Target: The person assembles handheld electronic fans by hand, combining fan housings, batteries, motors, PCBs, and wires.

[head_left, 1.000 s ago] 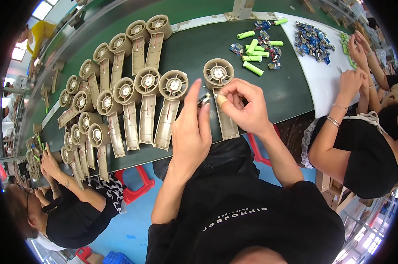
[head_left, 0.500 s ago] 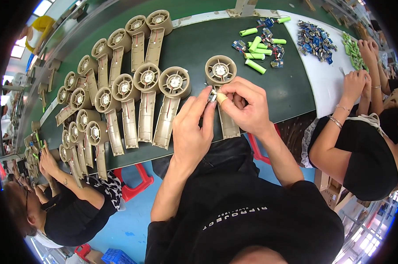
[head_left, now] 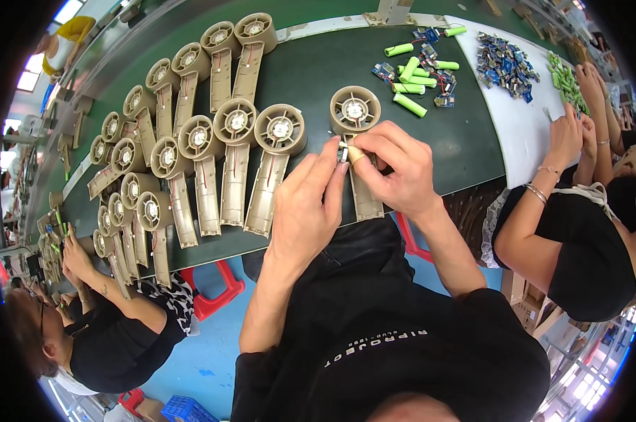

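My left hand is closed, pinching a small circuit board upright between thumb and fingertips. Close against it on the right, my right hand is closed in a pinch at the board's edge; what its fingers hold is too small or hidden to name. A yellowish cover wraps one of its fingertips. Behind and partly beneath both hands lies a beige fan housing, its round fan end away from me and its open handle half toward me. The hands hide the middle of that handle.
Several matching fan housings stand in rows on the green table at left. Green battery cells wired to blue boards lie at far right, beside a pile of boards on a white sheet. Co-workers sit at both sides.
The small board has turned slightly more upright in my left fingers. Both hands have stayed in nearly the same place, still pinching.
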The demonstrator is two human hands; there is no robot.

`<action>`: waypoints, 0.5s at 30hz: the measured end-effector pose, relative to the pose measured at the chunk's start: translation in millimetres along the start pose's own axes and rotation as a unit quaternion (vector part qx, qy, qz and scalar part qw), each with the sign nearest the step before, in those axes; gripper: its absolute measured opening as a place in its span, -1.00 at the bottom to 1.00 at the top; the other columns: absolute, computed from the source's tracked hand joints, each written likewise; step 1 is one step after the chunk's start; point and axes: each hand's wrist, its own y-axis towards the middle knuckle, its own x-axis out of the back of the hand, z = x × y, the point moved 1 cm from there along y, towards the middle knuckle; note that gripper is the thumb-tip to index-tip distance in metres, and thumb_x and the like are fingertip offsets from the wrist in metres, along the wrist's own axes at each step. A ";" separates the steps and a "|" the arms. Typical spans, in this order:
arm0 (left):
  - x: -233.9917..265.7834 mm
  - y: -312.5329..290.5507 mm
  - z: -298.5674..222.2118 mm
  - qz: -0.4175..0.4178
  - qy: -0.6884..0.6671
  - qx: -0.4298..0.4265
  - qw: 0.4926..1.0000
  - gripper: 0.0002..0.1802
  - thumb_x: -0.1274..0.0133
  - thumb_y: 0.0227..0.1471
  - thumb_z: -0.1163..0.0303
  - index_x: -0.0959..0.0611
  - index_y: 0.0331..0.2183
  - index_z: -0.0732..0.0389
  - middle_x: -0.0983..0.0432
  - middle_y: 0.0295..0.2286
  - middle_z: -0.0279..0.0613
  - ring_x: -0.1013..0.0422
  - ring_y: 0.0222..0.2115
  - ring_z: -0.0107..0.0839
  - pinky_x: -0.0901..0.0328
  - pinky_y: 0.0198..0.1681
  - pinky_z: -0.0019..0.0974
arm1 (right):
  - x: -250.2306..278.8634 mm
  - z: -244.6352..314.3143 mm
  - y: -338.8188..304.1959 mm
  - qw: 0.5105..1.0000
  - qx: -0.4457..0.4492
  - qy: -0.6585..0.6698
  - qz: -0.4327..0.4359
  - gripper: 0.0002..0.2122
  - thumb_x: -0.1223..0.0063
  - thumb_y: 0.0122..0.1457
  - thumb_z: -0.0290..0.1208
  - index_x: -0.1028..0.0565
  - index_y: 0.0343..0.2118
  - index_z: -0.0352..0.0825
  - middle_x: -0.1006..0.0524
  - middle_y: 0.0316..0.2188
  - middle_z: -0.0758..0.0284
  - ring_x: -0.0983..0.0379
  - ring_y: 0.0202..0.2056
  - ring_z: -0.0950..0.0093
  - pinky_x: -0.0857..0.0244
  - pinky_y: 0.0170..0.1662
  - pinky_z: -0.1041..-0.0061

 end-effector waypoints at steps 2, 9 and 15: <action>0.3 0.4 0.0 0.011 0.001 -0.002 1.000 -0.68 -0.04 0.08 0.58 -0.55 -0.08 0.42 -0.45 -0.51 0.00 -0.41 -0.55 -0.10 -0.29 -0.48 -0.16 | -0.1 -1.4 0.4 1.000 0.026 -0.010 0.001 -0.89 -0.21 -0.07 -0.64 -0.55 -0.43 -0.39 -0.51 -0.50 0.35 -0.36 -0.68 0.59 -0.22 -0.61 0.59; 2.4 3.2 2.6 0.033 0.008 -0.025 0.999 -0.70 -0.02 0.09 0.60 -0.54 -0.10 0.44 -0.43 -0.52 0.02 -0.40 -0.54 -0.06 -0.28 -0.46 -0.12 | 0.6 -2.4 -0.7 0.998 0.049 -0.025 0.008 -0.86 -0.19 -0.07 -0.66 -0.54 -0.39 -0.41 -0.53 -0.49 0.27 -0.45 -0.58 0.41 -0.31 -0.52 0.50; 2.2 6.1 4.5 0.046 0.007 -0.039 0.998 -0.70 -0.03 0.07 0.61 -0.54 -0.11 0.45 -0.41 -0.52 0.03 -0.39 -0.53 -0.05 -0.27 -0.46 -0.11 | 0.2 -2.6 -1.3 0.998 0.056 -0.038 -0.002 -0.85 -0.18 -0.07 -0.67 -0.54 -0.38 -0.41 -0.53 -0.50 0.26 -0.46 -0.55 0.37 -0.33 -0.50 0.48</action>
